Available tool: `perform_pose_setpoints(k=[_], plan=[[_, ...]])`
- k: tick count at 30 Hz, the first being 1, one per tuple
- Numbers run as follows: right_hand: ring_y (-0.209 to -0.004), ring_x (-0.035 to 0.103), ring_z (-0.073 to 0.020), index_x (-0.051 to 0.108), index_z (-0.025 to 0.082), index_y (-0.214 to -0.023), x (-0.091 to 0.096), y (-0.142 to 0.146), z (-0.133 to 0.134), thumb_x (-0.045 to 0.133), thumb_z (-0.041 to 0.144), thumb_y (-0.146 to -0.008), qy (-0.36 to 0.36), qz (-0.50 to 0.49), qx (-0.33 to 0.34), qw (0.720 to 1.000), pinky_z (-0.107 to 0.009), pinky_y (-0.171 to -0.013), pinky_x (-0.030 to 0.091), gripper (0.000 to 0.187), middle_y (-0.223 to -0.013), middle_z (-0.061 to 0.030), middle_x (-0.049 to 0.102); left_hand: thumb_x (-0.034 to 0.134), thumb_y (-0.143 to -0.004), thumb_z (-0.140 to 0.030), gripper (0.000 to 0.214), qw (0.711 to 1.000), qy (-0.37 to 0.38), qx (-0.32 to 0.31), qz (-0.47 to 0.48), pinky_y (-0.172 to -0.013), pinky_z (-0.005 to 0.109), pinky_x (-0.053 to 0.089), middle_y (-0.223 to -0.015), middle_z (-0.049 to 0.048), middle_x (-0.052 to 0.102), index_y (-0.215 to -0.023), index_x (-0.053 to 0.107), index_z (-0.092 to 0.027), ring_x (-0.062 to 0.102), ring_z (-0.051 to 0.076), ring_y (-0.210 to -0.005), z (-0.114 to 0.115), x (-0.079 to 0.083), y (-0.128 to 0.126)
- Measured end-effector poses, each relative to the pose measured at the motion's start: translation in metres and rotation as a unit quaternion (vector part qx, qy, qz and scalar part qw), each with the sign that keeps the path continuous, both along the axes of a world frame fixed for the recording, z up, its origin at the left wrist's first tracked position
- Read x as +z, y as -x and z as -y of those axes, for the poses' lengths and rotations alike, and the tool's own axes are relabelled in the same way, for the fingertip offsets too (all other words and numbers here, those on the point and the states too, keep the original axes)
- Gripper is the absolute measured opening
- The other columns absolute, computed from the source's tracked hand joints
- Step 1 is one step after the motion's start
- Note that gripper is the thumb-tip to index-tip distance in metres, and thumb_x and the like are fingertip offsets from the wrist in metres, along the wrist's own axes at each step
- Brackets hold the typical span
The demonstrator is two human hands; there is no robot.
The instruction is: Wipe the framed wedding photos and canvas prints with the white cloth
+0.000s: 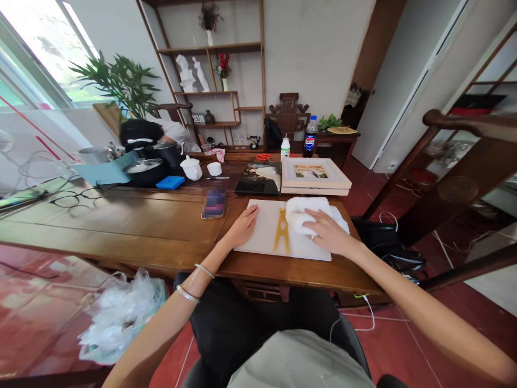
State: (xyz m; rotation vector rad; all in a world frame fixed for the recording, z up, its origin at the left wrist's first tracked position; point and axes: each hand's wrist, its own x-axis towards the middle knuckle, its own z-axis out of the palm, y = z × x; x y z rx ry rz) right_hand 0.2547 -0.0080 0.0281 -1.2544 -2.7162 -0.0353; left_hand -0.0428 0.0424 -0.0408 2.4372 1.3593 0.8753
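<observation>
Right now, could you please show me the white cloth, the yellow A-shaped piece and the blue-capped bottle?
White cloth [307, 205], head view: upper part.
Yellow A-shaped piece [281, 219], head view: upper part, where the legs meet.
Blue-capped bottle [309, 141], head view: front label.

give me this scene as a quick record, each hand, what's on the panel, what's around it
left hand: at the left edge of the white panel
right hand: on the white cloth, over the panel's right side
on panel: yellow A-shaped piece, between the hands
behind panel: dark picture, framed picture
left of panel: phone on the wooden table
</observation>
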Motion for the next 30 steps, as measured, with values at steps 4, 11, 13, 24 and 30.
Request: perform_pose_setpoints(k=[4, 11, 13, 24, 30], plan=[[-0.132, 0.035, -0.0312, 0.06, 0.012, -0.114, -0.003, 0.003, -0.053, 0.046, 0.012, -0.081, -0.023, -0.007, -0.032, 0.999, -0.053, -0.103, 0.029, 0.036, -0.132, -0.0202, 0.052, 0.031, -0.091, -0.02, 0.046, 1.0, -0.006, 0.005, 0.01, -0.114, 0.043, 0.027, -0.142, 0.0155, 0.043, -0.132, 0.048, -0.009, 0.036, 0.023, -0.135, 0.0, -0.001, -0.001], [-0.133, 0.034, -0.0301, 0.063, 0.013, -0.108, 0.0, 0.004, 0.006, 0.048, 0.006, -0.072, -0.008, 0.002, -0.007, 1.0, -0.051, -0.105, 0.027, 0.04, -0.136, -0.0191, 0.048, 0.031, -0.091, -0.02, 0.046, 1.0, -0.02, 0.015, 0.015, -0.113, 0.042, 0.028, -0.142, 0.0155, 0.044, -0.131, 0.049, -0.008, 0.037, 0.023, -0.134, -0.001, -0.004, -0.004], [-0.135, 0.03, -0.0303, 0.065, 0.017, -0.106, 0.004, 0.005, 0.047, 0.048, 0.004, -0.066, 0.011, 0.0, 0.012, 1.0, -0.053, -0.108, 0.022, 0.045, -0.142, -0.0138, 0.042, 0.03, -0.091, -0.021, 0.046, 1.0, -0.02, 0.012, 0.016, -0.114, 0.042, 0.028, -0.142, 0.0152, 0.044, -0.131, 0.048, -0.008, 0.038, 0.023, -0.134, -0.001, -0.003, -0.003], [-0.13, 0.034, -0.0323, 0.062, 0.017, -0.114, 0.006, 0.03, 0.034, 0.046, 0.009, -0.072, 0.004, -0.01, -0.052, 0.999, -0.054, -0.104, 0.027, 0.045, -0.133, -0.0153, 0.05, 0.031, -0.091, -0.022, 0.046, 1.0, 0.0, -0.001, 0.019, -0.114, 0.042, 0.026, -0.143, 0.0146, 0.042, -0.132, 0.048, -0.009, 0.036, 0.023, -0.135, -0.001, -0.002, 0.001], [-0.123, 0.04, -0.0335, 0.057, 0.019, -0.121, 0.008, 0.071, -0.035, 0.045, 0.012, -0.075, -0.009, -0.004, -0.058, 0.998, -0.055, -0.097, 0.031, 0.047, -0.13, -0.0149, 0.052, 0.031, -0.091, -0.022, 0.046, 1.0, 0.007, 0.009, 0.013, -0.114, 0.041, 0.026, -0.143, 0.0143, 0.042, -0.132, 0.048, -0.01, 0.035, 0.022, -0.135, -0.001, -0.002, 0.0]])
